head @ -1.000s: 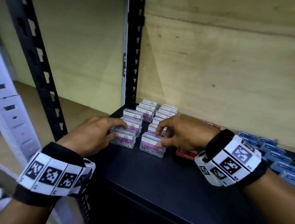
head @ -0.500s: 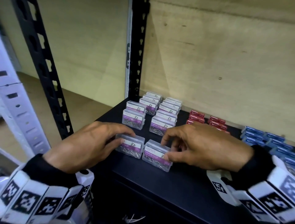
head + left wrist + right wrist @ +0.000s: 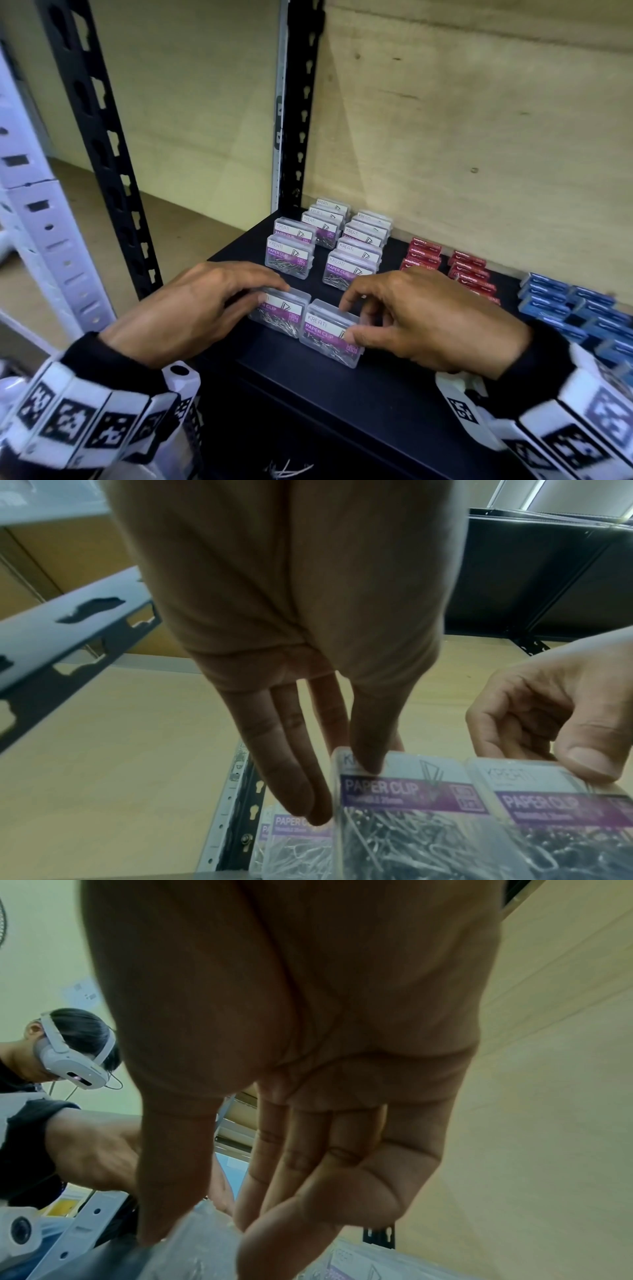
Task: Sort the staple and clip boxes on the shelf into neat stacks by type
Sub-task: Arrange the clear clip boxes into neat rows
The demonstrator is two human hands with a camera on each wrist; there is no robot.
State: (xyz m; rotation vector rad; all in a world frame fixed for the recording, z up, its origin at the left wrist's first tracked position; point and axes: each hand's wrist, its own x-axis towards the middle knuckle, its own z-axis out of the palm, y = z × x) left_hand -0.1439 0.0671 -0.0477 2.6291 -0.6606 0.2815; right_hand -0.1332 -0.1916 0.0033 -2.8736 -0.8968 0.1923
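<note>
Two clear paper clip boxes with purple labels stand side by side near the front of the black shelf (image 3: 342, 418). My left hand (image 3: 267, 294) grips the left box (image 3: 279, 313), thumb on its front face and fingers behind it; the left wrist view shows this grip (image 3: 339, 791) on the same box (image 3: 411, 818). My right hand (image 3: 346, 320) pinches the right box (image 3: 325, 334) between thumb and index finger. In the right wrist view my right hand (image 3: 198, 1231) closes over the clear box (image 3: 192, 1256).
Two rows of paper clip boxes (image 3: 356, 240) stand at the back left. Red staple boxes (image 3: 459, 270) lie in the middle, blue boxes (image 3: 561, 305) to the right. Black slotted uprights (image 3: 299, 102) frame the left side; a wooden panel backs the shelf.
Both hands have drawn their two paper clip boxes toward the shelf's front edge, away from the rows. A gap now lies between them and the rows.
</note>
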